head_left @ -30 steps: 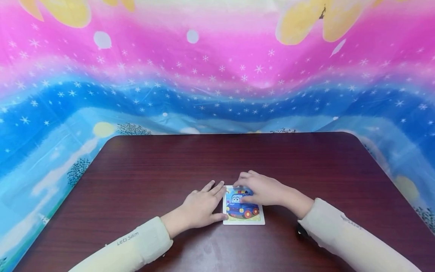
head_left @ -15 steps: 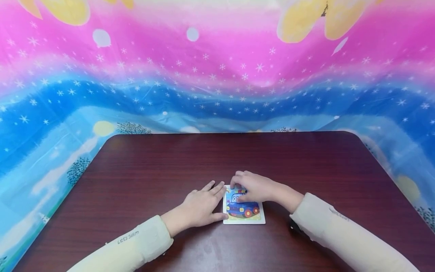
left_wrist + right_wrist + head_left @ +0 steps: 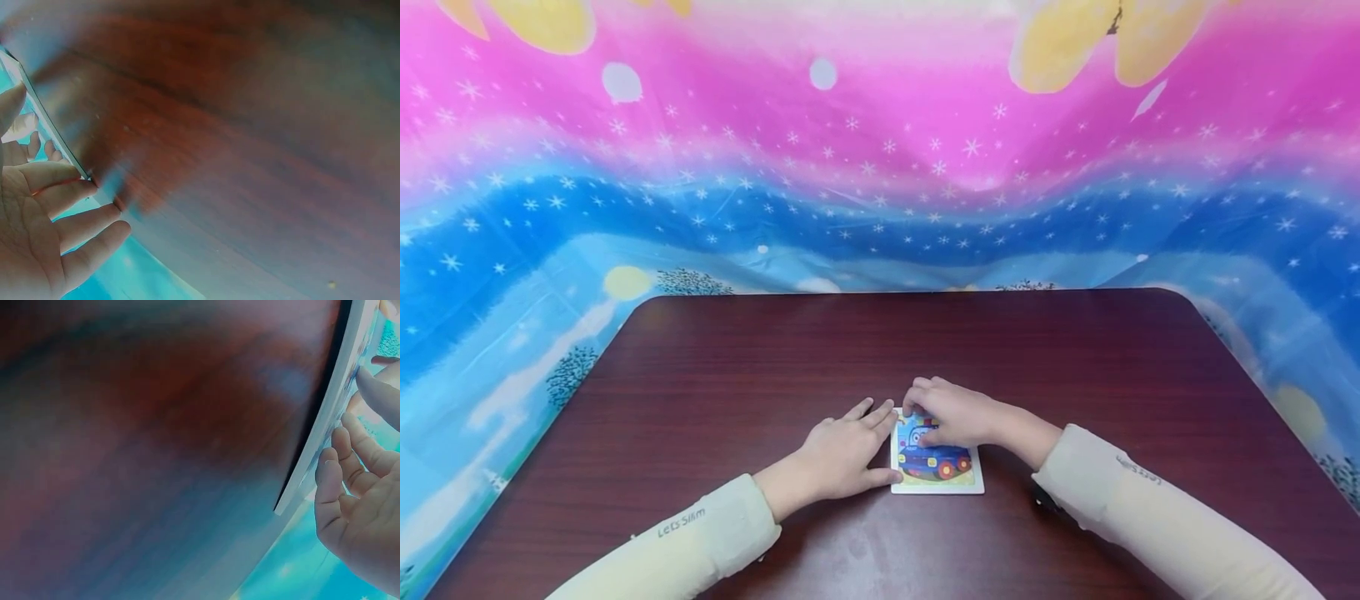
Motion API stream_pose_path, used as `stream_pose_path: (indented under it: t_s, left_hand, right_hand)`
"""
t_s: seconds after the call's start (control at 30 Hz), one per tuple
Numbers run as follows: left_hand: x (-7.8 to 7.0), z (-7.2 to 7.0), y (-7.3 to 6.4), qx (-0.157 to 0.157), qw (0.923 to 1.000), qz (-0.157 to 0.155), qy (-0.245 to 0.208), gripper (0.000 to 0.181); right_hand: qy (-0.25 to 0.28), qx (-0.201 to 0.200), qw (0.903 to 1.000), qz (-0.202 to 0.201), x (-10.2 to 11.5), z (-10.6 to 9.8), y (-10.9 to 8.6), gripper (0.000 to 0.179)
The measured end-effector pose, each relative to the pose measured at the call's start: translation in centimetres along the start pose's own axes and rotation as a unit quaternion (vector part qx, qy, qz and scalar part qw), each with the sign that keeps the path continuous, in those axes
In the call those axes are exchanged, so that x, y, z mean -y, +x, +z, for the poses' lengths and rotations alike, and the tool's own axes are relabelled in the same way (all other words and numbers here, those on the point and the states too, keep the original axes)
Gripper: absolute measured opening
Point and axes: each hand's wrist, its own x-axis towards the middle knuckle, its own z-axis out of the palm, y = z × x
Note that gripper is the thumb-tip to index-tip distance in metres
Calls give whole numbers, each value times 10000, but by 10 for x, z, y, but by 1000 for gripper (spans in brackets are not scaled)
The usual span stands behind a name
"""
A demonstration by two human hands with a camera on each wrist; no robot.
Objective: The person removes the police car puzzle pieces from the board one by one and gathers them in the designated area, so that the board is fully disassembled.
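In the head view a small square picture puzzle (image 3: 936, 473) shows a blue cartoon car inside a white frame (image 3: 937, 490). It lies flat near the table's front middle. My left hand (image 3: 842, 458) rests at its left edge, fingers spread and fairly straight, thumb at the lower left corner. Over the upper part of the picture bends my right hand (image 3: 958, 414), thumb and fingertips apart and touching the puzzle. The hand hides the upper right of the picture. The right wrist view shows these fingers (image 3: 328, 481) loosely bent beside the board's white edge (image 3: 322, 425).
The dark red-brown table (image 3: 760, 350) has rounded far corners and extends around the puzzle on all sides. Behind and beside it hangs a pink and blue cloth (image 3: 880, 158) with snowflakes. Light sleeves (image 3: 730, 525) cover both forearms.
My right hand has slid a little to the left across the top of the puzzle, covering more of the car's roof area. The left hand and the board stay put.
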Motion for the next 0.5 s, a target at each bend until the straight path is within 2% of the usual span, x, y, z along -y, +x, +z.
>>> stream_pose_path:
  t_s: [0.5]
  left_hand:
    - [-1,-1,1,46,10000,-28,-61,84]
  right_hand:
    - [265,92,9996,-2,1,-1,1,33]
